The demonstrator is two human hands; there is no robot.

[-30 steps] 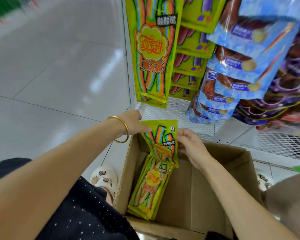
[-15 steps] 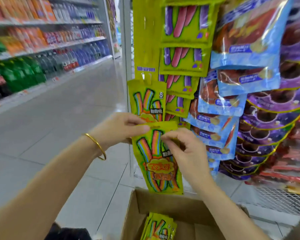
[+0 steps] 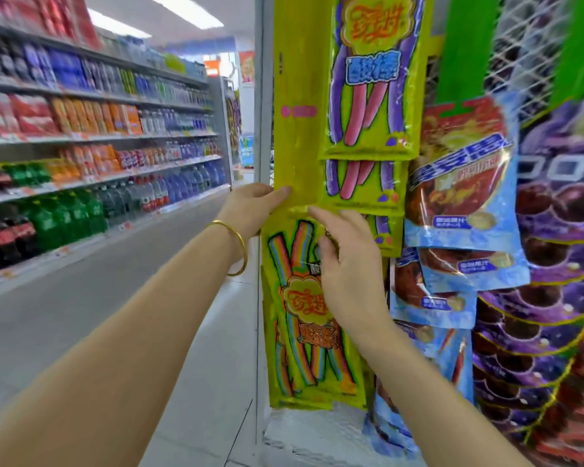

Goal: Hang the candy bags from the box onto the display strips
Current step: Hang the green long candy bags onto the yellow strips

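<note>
Rainbow candy bag point(image 3: 304, 318): one in the hands, upright against the yellow display strip point(image 3: 297, 123), its top edge at the strip's lower part; at least one more like it lies behind, edges showing at left and bottom.
Left hand point(image 3: 250, 210): at the bag's top left corner, thumb laid on the strip just above the bag; grip looks like a pinch on that corner, though the fingers behind are hidden. One gold bangle point(image 3: 236, 247) on the wrist.
Right hand point(image 3: 348, 261): grip spread, fingers straight, fingertips touching the bag's top right edge.
Purple-and-pink candy bags point(image 3: 368, 96): three visible, overlapping down the next strip.
Blue bags point(image 3: 462, 183): at least four.
Drink shelves point(image 3: 98, 146): left of the aisle, blurred.
</note>
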